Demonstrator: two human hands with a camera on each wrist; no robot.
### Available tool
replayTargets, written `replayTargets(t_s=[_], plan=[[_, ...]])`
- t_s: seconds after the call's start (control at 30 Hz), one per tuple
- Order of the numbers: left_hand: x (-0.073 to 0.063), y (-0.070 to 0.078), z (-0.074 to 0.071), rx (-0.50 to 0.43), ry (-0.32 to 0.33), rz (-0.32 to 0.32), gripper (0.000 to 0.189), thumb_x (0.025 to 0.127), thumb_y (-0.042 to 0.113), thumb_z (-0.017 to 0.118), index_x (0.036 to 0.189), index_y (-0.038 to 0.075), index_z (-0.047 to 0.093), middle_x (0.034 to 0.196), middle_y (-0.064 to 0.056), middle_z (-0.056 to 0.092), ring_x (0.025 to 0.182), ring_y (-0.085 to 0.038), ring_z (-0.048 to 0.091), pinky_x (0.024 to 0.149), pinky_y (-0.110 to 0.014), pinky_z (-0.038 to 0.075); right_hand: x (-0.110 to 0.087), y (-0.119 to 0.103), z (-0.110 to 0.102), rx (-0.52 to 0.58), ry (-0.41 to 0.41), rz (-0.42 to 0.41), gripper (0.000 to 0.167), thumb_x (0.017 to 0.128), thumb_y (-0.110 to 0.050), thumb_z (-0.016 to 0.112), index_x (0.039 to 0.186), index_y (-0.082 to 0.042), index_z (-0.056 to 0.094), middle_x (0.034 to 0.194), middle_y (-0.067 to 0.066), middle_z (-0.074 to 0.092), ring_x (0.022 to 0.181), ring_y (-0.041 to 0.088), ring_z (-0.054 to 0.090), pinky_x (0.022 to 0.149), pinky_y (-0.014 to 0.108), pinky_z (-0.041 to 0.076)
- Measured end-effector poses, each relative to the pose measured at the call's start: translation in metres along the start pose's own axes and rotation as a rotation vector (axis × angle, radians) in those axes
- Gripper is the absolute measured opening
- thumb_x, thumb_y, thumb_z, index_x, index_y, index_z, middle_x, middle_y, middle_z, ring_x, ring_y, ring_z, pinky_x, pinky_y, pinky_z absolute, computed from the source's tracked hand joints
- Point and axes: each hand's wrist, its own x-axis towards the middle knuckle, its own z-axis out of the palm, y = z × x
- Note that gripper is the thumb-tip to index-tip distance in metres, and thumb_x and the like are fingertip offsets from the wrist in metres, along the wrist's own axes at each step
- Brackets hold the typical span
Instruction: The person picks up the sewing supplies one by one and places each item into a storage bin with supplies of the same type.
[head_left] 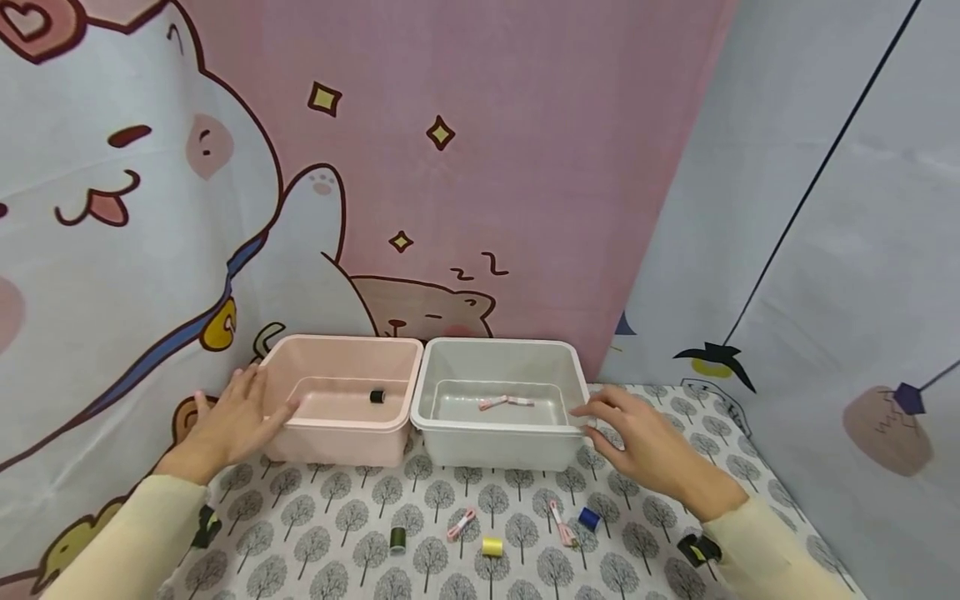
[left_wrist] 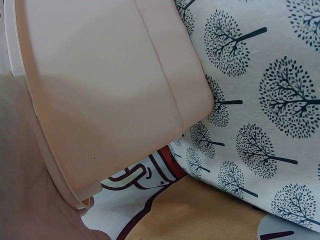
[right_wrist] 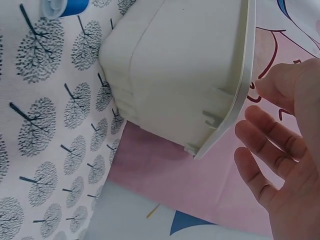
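Observation:
My left hand [head_left: 234,425] rests, fingers spread, at the left rim of a pink plastic bin [head_left: 337,446]. In the left wrist view that hand lies along the rim of the pink bin [left_wrist: 100,90]. A black thread spool [head_left: 377,397] lies inside it. Beside it stands a white plastic bin [head_left: 495,450] holding small pink-and-white folded bundles [head_left: 493,402]. At its right rim is my right hand [head_left: 637,437], fingers loosely bent and holding nothing. The right wrist view has the thumb close to the white bin [right_wrist: 185,75]; whether it touches I cannot tell.
On the tree-print cloth [head_left: 330,517] in front lie a dark green spool [head_left: 397,540], a yellow spool [head_left: 492,547], a blue spool [head_left: 588,519] and two pink bundles, one left [head_left: 461,524] and one right [head_left: 560,525]. A printed pink curtain [head_left: 540,183] hangs behind the bins.

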Motion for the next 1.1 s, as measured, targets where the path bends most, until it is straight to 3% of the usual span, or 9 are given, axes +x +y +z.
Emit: replayTargets(t_s=[0.67,0.87,1.1], plan=[[0.003,-0.002,0.0,0.007,0.007,0.003,0.114,0.118,0.077,0.034,0.178,-0.018,0.015,0.186,-0.046,0.01,0.173,-0.071,0.013,0.122,-0.106,0.001,-0.037,0.001,-0.001,0.074,0.013,0.0,0.05,0.095,-0.004,0.092,0.14,-0.024,0.081,0.128,-0.009,0.075,0.093,0.001,0.066,0.069,0.02,0.058],[0.003,-0.003,0.0,0.007,-0.001,0.002,0.113,0.118,0.076,0.035,0.179,-0.016,0.014,0.186,-0.046,0.01,0.173,-0.071,0.014,0.122,-0.106,0.001,-0.048,-0.002,0.002,0.086,-0.008,0.047,0.054,0.095,-0.006,0.093,0.142,-0.029,0.079,0.13,-0.011,0.075,0.099,0.009,0.076,0.067,0.02,0.06],[0.002,-0.004,0.0,0.0,-0.003,0.008,0.113,0.118,0.077,0.034,0.18,-0.015,0.012,0.186,-0.047,0.009,0.172,-0.071,0.015,0.121,-0.106,0.0,-0.059,-0.003,0.01,0.124,-0.028,0.062,0.052,0.095,-0.005,0.094,0.14,-0.026,0.079,0.127,-0.011,0.076,0.094,0.012,0.076,0.064,0.018,0.056]])
